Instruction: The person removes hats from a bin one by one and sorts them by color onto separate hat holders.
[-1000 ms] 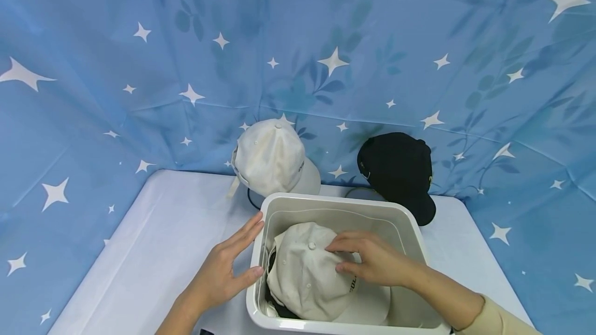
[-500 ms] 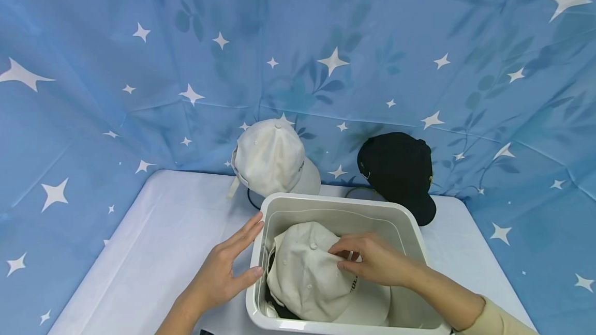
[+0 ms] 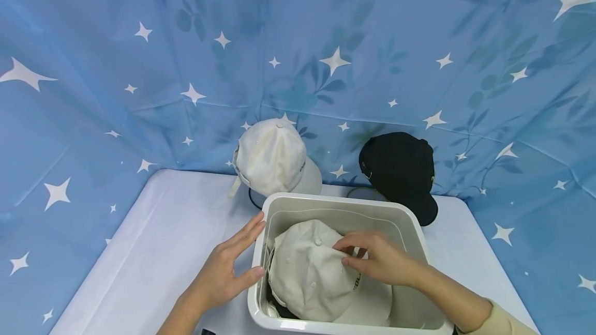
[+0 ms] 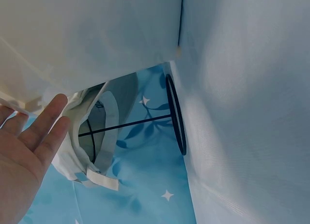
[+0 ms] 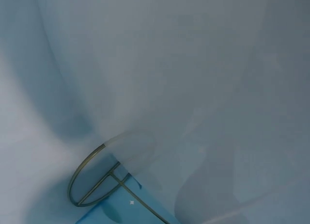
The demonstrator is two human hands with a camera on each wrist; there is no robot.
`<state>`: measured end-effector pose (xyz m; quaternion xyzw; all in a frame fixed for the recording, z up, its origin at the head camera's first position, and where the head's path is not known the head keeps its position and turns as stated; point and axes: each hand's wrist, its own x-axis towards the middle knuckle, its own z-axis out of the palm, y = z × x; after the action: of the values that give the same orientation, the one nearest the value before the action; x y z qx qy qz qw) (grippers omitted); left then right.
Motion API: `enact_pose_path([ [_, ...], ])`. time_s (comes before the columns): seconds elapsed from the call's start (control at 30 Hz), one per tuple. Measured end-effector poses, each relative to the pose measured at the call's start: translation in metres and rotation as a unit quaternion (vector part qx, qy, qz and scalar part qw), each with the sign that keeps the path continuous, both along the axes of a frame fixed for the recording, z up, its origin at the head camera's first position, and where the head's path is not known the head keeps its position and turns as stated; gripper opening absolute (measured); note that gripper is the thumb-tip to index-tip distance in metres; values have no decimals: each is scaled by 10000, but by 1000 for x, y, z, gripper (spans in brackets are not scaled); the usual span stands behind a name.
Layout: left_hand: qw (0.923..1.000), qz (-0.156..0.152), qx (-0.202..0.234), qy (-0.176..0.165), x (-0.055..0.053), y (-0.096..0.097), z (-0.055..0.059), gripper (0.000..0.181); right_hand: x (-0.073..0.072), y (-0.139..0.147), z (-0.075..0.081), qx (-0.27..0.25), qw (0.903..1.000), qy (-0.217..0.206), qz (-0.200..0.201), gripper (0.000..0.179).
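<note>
A cream baseball cap (image 3: 309, 273) lies in a pale grey plastic bin (image 3: 342, 329), its brim toward the lower right. My right hand (image 3: 379, 260) reaches over the bin and pinches the front of the crown, above the dark lettering. My left hand (image 3: 225, 270) has its fingers straight and spread, fingertips and thumb at the bin's left rim. In the left wrist view, those fingers (image 4: 41, 132) show against the bin's outer wall. Under the cap, something black (image 3: 281, 309) peeks out at the bin's left side.
Behind the bin, a white cap (image 3: 270, 156) hangs on a wire stand with a round black base (image 4: 177, 115). To its right, a black cap (image 3: 398, 172) sits above a brass-toned ring base (image 5: 87, 168). A starry blue cloth (image 3: 298, 40) backs the white-covered table (image 3: 186, 211).
My right thumb and fingers have closed on the cap's crown, which has shifted slightly up and right in the head view. My left hand stays at the rim.
</note>
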<state>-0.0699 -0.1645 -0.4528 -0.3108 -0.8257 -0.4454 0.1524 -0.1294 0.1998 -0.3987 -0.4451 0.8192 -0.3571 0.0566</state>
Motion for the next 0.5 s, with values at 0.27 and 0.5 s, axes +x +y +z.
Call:
enact_pose_path([
  [0.27, 10000, 4, -3, 10, 0, 1, -1, 75, 1, 5, 7, -224, 9997, -55, -78, 24],
  [0.5, 10000, -14, -29, 32, 0, 0, 1, 75, 2, 8, 15, -284, 9996, 20, 38, 26],
])
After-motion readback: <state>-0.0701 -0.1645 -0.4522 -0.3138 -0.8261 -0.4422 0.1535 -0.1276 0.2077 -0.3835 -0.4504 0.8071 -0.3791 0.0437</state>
